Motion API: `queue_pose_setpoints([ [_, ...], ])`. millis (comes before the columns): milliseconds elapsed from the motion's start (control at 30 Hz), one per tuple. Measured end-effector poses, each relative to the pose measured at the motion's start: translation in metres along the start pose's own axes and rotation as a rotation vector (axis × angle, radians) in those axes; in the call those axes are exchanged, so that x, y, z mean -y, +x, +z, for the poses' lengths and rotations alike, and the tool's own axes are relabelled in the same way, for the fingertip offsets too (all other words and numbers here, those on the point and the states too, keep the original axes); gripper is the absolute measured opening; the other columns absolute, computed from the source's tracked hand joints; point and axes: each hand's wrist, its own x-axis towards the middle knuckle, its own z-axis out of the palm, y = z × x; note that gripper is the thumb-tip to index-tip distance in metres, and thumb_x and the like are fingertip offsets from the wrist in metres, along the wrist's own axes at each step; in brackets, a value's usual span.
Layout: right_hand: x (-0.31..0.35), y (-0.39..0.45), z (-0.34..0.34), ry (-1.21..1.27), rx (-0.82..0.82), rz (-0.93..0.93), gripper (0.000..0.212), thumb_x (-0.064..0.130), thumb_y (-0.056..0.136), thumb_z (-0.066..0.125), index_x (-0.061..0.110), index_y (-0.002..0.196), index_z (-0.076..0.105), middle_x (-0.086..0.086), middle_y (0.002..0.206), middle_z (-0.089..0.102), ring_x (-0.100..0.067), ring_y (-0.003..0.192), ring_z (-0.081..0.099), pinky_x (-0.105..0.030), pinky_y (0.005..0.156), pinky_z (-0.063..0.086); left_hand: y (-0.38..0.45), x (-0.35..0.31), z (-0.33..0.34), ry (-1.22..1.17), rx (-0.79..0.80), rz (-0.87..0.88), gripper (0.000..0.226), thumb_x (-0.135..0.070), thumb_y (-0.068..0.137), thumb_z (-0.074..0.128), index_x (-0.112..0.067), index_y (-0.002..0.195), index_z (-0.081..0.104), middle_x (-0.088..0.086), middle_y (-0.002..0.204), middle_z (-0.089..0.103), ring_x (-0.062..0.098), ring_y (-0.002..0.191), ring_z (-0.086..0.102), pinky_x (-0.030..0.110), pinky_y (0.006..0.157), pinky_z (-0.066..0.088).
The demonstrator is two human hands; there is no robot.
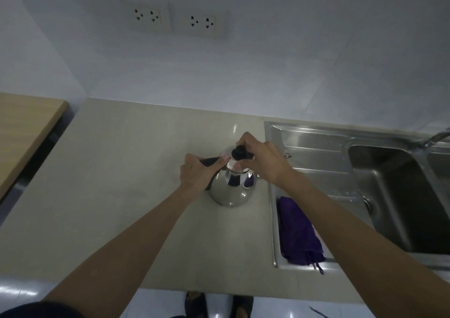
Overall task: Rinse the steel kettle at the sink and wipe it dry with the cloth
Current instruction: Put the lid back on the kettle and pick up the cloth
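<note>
The kettle (232, 188) is sitting upright on the bench (121, 196), just left of the sink (316, 132) and well short of the basin, so the task is looking to be at its very start or between steps: no water is running from the tap (435, 136) that can be seen, and the cloth (298, 232) is lying untouched on the sink's drainer, a folded purple bundle just right of the kettle. The left hand (197, 171) is closing around the kettle's dark handle (207, 161), thumb laid along its top, while the right hand (263, 157) is pinching the black lid knob (238, 152) between its fingertips, seemingly lifting or seating the lid; which of the two cannot be told. Whether the kettle is wet or already rinsed cannot be told either, so rinsing and wiping are both being judged as still to do. The kettle itself is showing a rounded, mirror-bright steel body, wider at the base, catching dark and purple reflections, with a shiny domed lid under the knob; its spout is hiding behind the right hand.
</note>
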Motion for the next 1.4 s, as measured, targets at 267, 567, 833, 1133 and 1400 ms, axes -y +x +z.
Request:
queue_pose_setpoints([
  [267,0.008,-0.002,-0.002,0.004,-0.069,0.010,0.049,0.020,0.066,0.086,0.015,0.100,0.051,-0.008,0.088,0.071,-0.026,0.074,0.064,-0.036,0.071,0.055,-0.002,-0.001,-0.003,-0.001,0.048,-0.026,0.087,-0.075,0.053,0.075,-0.012,0.105,0.045,0.002,0.105,0.049,0.027,0.119,0.048,0.044,0.100,0.047],
  [567,0.003,0.003,0.004,-0.029,-0.017,0.067,0.052,0.026,0.064,0.085,0.018,0.099,0.048,-0.007,0.101,0.071,-0.030,0.087,0.066,-0.042,0.081,0.054,0.002,0.001,0.001,-0.034,0.034,-0.061,0.079,-0.069,0.052,0.080,-0.015,0.099,0.045,-0.010,0.090,0.041,0.029,0.115,0.051,0.046,0.097,0.049],
  [833,0.002,-0.016,0.018,0.171,-0.086,0.094,0.048,0.022,0.079,0.076,0.016,0.116,0.047,-0.007,0.108,0.070,-0.028,0.096,0.066,-0.039,0.088,0.053,-0.004,-0.002,-0.003,0.030,0.017,0.022,0.076,-0.066,0.061,0.078,-0.005,0.099,0.054,0.006,0.101,0.057,0.030,0.113,0.049,0.046,0.095,0.048],
  [1133,-0.062,-0.118,0.069,0.148,-0.546,0.278,0.025,0.029,0.097,0.048,0.020,0.120,0.052,-0.006,0.121,0.060,-0.021,0.112,0.054,-0.030,0.079,0.048,-0.086,0.059,0.040,0.219,-0.113,0.859,0.019,-0.015,0.089,0.053,-0.012,0.108,0.052,0.010,0.109,0.058,0.021,0.104,0.048,0.034,0.096,0.036],
  [1400,-0.149,-0.155,0.108,-0.135,-0.118,0.612,0.066,0.047,0.094,0.046,0.024,0.149,0.019,-0.006,0.162,0.008,-0.037,0.146,0.010,-0.054,0.115,0.020,-0.093,0.099,0.153,0.755,0.388,0.795,0.052,-0.008,0.098,0.036,-0.012,0.150,0.032,0.000,0.160,0.028,0.017,0.151,0.013,0.033,0.121,0.009],
])
